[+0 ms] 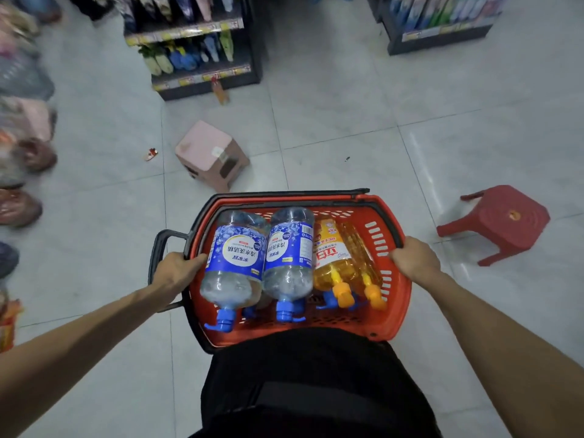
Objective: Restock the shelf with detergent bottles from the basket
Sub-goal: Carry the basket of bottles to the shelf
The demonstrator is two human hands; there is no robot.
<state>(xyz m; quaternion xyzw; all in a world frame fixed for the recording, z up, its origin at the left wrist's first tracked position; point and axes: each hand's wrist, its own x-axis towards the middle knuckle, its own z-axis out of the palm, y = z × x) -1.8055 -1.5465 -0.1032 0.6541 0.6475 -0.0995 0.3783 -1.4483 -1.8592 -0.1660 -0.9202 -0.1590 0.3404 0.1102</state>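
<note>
The red basket [398, 289] has slotted walls, a black rim and a black handle folded out at its left end. It is held level at waist height above the floor, the left hand [177, 270] gripping its left rim and the right hand [414, 257] its right rim. Four bottles lie on their sides in it, side by side, caps toward the person. The left bottle [235, 257] and middle bottle [289, 254] are clear with blue labels and blue pump caps. Right of them lie a labelled amber bottle [331, 257] and a slim amber bottle [360, 257], both with orange caps. More blue caps show underneath.
</note>
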